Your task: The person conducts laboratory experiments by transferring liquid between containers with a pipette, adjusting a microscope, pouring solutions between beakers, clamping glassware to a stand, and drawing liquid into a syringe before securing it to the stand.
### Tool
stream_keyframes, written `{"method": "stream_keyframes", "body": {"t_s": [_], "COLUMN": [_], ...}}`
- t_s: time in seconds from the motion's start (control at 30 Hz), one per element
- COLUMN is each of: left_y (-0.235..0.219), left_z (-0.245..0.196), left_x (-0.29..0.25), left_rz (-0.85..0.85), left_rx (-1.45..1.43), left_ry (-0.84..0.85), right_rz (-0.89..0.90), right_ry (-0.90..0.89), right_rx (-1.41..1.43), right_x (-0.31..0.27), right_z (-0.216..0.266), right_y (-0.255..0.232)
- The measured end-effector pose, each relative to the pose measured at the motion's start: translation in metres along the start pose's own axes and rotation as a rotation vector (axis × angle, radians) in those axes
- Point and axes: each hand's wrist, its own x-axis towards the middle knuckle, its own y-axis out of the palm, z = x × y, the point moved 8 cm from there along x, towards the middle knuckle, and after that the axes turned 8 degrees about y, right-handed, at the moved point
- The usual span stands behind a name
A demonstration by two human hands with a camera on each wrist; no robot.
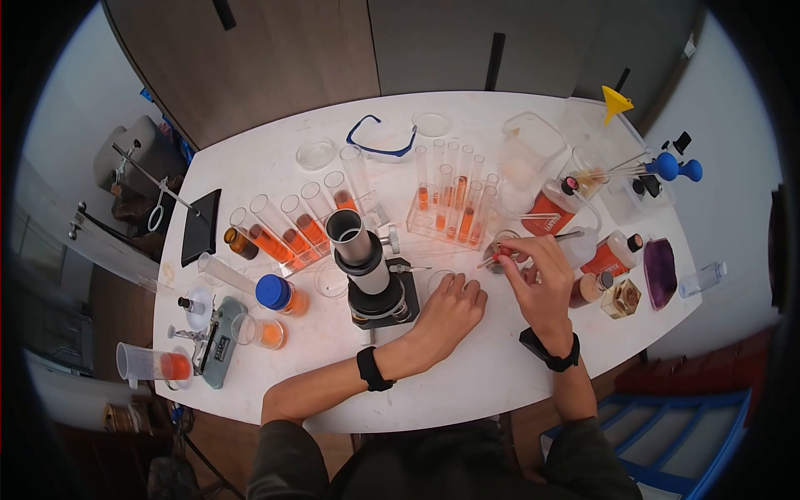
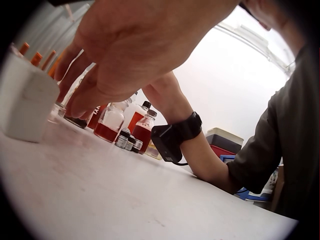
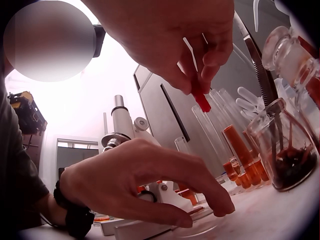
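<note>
Sm. red piece (image 3: 201, 101) pinched betw. thumb & fingertips of R hand (image 1: 540, 271), held up off table (image 1: 467, 379), near glass flask (image 3: 259, 134) w/ dark contents; serrated metal tool (image 3: 264, 75) stood in flask. L hand (image 1: 450, 310) rested low by clear dish (image 1: 434, 282), fingers relaxed, slightly bent, thumb apart. Microscope (image 1: 371, 279) placed just L of it; tube rack (image 1: 446, 232) set beyond, orange liq. in tubes.
</note>
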Motion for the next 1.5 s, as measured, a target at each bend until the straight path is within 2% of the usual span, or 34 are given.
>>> {"method": "stream_keyframes", "body": {"t_s": [0.5, 0.57, 1.1, 1.5], "left_y": [0.001, -0.007, -0.023, -0.042], "left_z": [-0.002, -0.004, -0.017, -0.066], "left_x": [0.001, 0.000, -0.001, -0.018], "left_rz": [0.038, -0.068, -0.102, -0.074], "left_rx": [-0.043, 0.020, 0.143, 0.135], "left_ry": [0.019, 0.051, 0.044, 0.096], "right_rz": [0.002, -0.002, -0.005, 0.056], "right_ry": [0.012, 0.014, 0.001, -0.001], "right_rx": [-0.008, -0.005, -0.007, 0.068], "right_x": [0.000, 0.000, -0.001, -0.006], "right_z": [0.002, 0.001, 0.002, 0.008], "right_y": [0.001, 0.000, 0.001, 0.011]}}
